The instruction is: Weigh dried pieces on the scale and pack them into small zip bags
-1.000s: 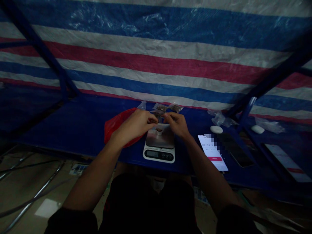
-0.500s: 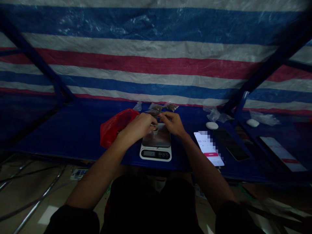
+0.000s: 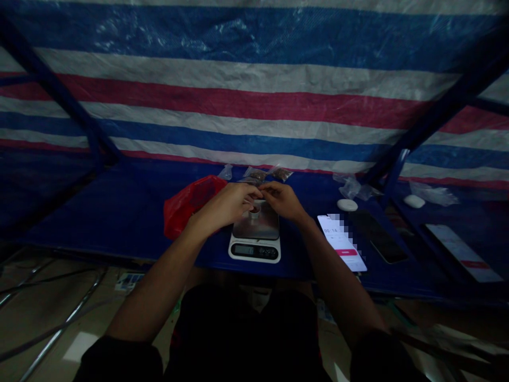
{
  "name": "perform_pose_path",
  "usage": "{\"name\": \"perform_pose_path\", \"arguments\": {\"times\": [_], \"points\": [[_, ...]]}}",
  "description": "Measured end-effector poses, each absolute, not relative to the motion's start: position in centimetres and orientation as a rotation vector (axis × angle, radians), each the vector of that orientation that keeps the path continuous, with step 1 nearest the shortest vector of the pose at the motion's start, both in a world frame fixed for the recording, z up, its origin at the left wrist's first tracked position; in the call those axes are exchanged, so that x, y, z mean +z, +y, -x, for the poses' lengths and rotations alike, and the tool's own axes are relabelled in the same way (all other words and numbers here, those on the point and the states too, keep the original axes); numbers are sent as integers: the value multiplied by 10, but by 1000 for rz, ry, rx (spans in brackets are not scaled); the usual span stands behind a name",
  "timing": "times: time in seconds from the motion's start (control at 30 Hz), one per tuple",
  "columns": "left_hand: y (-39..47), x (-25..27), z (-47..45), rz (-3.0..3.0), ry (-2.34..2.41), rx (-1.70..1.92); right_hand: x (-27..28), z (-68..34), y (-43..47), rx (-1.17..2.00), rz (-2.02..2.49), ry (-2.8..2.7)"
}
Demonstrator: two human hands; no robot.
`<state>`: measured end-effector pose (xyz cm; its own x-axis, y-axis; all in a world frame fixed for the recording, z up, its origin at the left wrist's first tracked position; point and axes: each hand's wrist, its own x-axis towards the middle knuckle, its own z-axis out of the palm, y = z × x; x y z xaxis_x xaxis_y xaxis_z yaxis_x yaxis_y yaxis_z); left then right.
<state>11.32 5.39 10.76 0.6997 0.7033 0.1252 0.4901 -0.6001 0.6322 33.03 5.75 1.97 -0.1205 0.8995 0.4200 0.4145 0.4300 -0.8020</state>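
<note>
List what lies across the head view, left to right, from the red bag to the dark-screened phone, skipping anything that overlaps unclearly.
Red plastic bag, digital scale, lit smartphone, dark-screened smartphone.

A makeshift weighing spot: digital scale [image 3: 255, 251] on a blue table [image 3: 99, 212], striped tarpaulin [image 3: 238, 103] (red, white, blue) behind.

The left forearm [image 3: 167, 270] and right forearm [image 3: 338, 265] angled inward, both bare. The left grip [image 3: 231, 201], back upward, had fingers [image 3: 250, 191] curled; the right grip [image 3: 287, 202] was just beside it, fingers bent leftward.
</note>
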Motion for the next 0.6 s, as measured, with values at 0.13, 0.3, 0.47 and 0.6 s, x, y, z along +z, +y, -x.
{"name": "perform_pose_path", "arguments": {"times": [0.13,0.3,0.47,0.6], "points": [[62,102,-97,-2477,1069,450,23,-331,58,584,1096,-1929],[64,85,-90,-2539,1333,197,20,-328,63,567,1121,-2049],[61,81,-92,-2536,1380,175,19,-322,67,589,1142,-2154],[60,85,-89,-2527,1304,285,24,-320,67,572,1124,-2197]]}}
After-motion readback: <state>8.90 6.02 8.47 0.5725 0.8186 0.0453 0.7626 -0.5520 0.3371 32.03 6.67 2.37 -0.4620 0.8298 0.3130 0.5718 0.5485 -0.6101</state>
